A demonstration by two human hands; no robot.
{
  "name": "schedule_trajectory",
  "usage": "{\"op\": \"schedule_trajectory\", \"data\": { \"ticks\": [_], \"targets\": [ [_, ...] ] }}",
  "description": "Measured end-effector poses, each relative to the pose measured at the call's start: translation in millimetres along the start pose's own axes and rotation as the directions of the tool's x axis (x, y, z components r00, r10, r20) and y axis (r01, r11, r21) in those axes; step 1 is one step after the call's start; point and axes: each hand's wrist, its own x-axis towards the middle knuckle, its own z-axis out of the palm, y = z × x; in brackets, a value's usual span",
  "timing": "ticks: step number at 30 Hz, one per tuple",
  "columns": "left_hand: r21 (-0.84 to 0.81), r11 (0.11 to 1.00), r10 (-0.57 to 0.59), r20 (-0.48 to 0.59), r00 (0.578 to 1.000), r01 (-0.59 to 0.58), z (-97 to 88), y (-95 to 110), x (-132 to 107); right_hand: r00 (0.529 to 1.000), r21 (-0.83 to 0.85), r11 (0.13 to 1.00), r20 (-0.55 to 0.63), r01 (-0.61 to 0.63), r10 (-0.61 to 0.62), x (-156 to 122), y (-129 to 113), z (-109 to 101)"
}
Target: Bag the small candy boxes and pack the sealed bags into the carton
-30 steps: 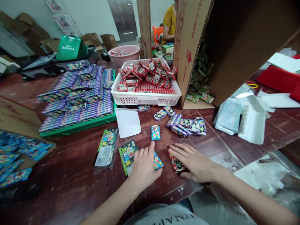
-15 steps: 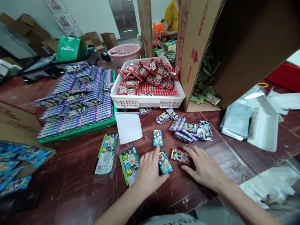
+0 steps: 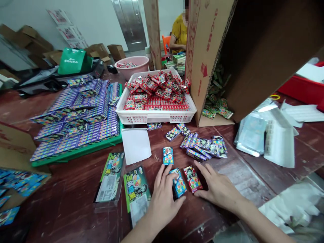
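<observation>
My left hand (image 3: 164, 194) is at a small blue candy box (image 3: 179, 185). Its index fingertip rests on the box's upper left and its thumb is at the lower edge. My right hand (image 3: 216, 185) holds a small red candy box (image 3: 191, 177) along its right side, fingers near the top and thumb at the bottom. Both boxes lie face up side by side, a narrow gap between them. Beyond my left fingertips lies another blue box (image 3: 168, 155). Two green printed packs in clear sleeves, a nearer pack (image 3: 136, 189) and a farther pack (image 3: 111, 173), lie left of my left hand.
Loose purple boxes (image 3: 202, 146) lie beyond my right hand. Red boxes fill a white basket (image 3: 157, 118); purple ones cover a green tray (image 3: 76, 156). A tall carton (image 3: 206, 67) holds green boxes. Clear sleeves (image 3: 250, 133) lie right. A person in yellow (image 3: 179, 28) sits behind.
The red box has turned from lying crosswise to standing nearly parallel with the blue box. My right hand has closed in along its side. The left index finger has bent onto the blue box.
</observation>
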Motion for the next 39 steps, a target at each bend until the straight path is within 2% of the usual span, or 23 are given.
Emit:
{"op": "schedule_trajectory", "data": {
  "ticks": [4,6,8,10,11,13,15,17,19,21,24,27,30,32,33,35,37,39],
  "targets": [
    [0.184,0.981,0.047,0.041,0.998,-0.053,-5.4,-8,-6,0.998,0.050,0.997,0.015,0.066,-0.067,-6,10,-22],
    [0.204,0.976,0.067,0.053,0.996,-0.076,-8.7,-13,-6,0.989,0.104,0.987,-0.089,0.126,-0.117,4,25,-46],
    [0.211,0.973,0.089,0.054,0.995,-0.098,-8.4,-16,-3,0.954,0.059,0.991,-0.283,0.116,-0.095,29,49,-79],
    [0.222,0.965,0.127,0.062,0.990,-0.137,-4.7,-17,4,0.891,-0.133,0.988,-0.454,-0.078,0.009,68,78,-115],
    [0.228,0.960,0.151,0.073,0.986,-0.164,-2.3,-16,8,0.876,-0.165,0.977,-0.481,-0.137,0.042,90,91,-131],
    [0.232,0.948,0.197,0.103,0.975,-0.216,2.1,-12,15,0.879,-0.212,0.960,-0.473,-0.182,0.063,133,113,-155],
    [0.225,0.944,0.219,0.122,0.968,-0.242,3.8,-8,19,0.895,-0.252,0.944,-0.437,-0.213,0.085,170,126,-164],
    [0.222,0.947,0.212,0.111,0.971,-0.232,0.7,-7,19,0.902,-0.285,0.925,-0.416,-0.252,0.117,196,131,-163],
    [0.238,0.950,0.192,0.074,0.979,-0.204,-8.9,-10,21,0.900,-0.310,0.907,-0.412,-0.284,0.141,209,131,-159],
    [0.271,0.943,0.193,0.031,0.981,-0.194,-25.8,-15,30,0.902,-0.328,0.900,-0.407,-0.288,0.140,211,130,-158],
    [0.340,0.902,0.286,-0.012,0.958,-0.265,-63.9,-18,74,0.912,-0.341,0.907,-0.398,-0.247,0.099,193,130,-165],
    [0.434,0.833,0.410,-0.067,0.910,-0.343,-109.4,-14,150,0.909,-0.332,0.925,-0.415,-0.185,0.033,145,129,-167],
    [0.502,0.794,0.457,-0.121,0.881,-0.343,-141.9,-5,224,0.896,-0.302,0.944,-0.444,-0.135,-0.015,73,124,-143],
    [0.481,0.812,0.460,-0.177,0.870,-0.331,-147.8,1,246,0.869,-0.259,0.966,-0.482,-0.017,-0.114,24,121,-110],
    [0.454,0.820,0.471,-0.187,0.862,-0.349,-145.5,6,245,0.873,-0.241,0.969,-0.457,0.059,-0.167,2,121,-91],
    [0.370,0.836,0.487,-0.157,0.859,-0.406,-130.9,17,220,0.899,-0.225,0.955,-0.349,0.191,-0.263,-32,121,-55],
    [0.255,0.865,0.459,-0.054,0.887,-0.433,-104.1,29,173,0.915,-0.217,0.947,-0.279,0.235,-0.291,-52,122,-29],
    [0.166,0.893,0.407,0.101,0.908,-0.419,-68.8,36,122,0.928,-0.211,0.957,-0.271,0.202,-0.255,-60,120,-17]
  ]
}}
